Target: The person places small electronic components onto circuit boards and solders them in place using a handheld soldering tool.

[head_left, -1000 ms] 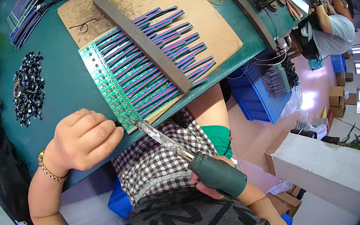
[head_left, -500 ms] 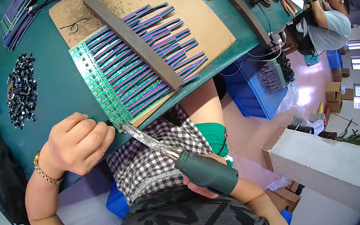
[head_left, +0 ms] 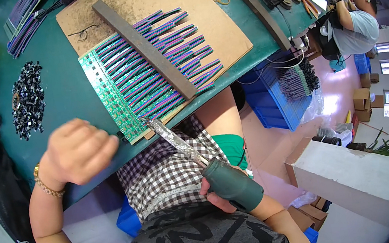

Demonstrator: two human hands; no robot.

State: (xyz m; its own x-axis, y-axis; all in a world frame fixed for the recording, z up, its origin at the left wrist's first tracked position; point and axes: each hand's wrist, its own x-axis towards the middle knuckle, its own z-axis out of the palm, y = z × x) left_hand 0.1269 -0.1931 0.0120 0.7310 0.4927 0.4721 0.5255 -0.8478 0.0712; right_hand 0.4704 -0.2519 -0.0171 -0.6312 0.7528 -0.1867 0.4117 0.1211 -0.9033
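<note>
Dark grey top (head_left: 170,230) worn, marked with black brush-style lettering (head_left: 183,233); dark-and-white checked cloth (head_left: 157,177) worn below, edged with pale lace-like trim (head_left: 170,197); green shorts (head_left: 230,147) partly exposed; gold-coloured link bracelet (head_left: 45,186) fastened around left wrist (head_left: 51,178)

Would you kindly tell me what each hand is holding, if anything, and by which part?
The right hand holds the soldering iron by its dark green handle. The left hand is blurred; whether it holds anything cannot be told.

I see a green circuit board (head_left: 109,99) flat by the table's (head_left: 66,90) near edge, striped wires (head_left: 144,80) on its right. The green-handled soldering iron (head_left: 202,162) slants, its tip at the board's near end.
</note>
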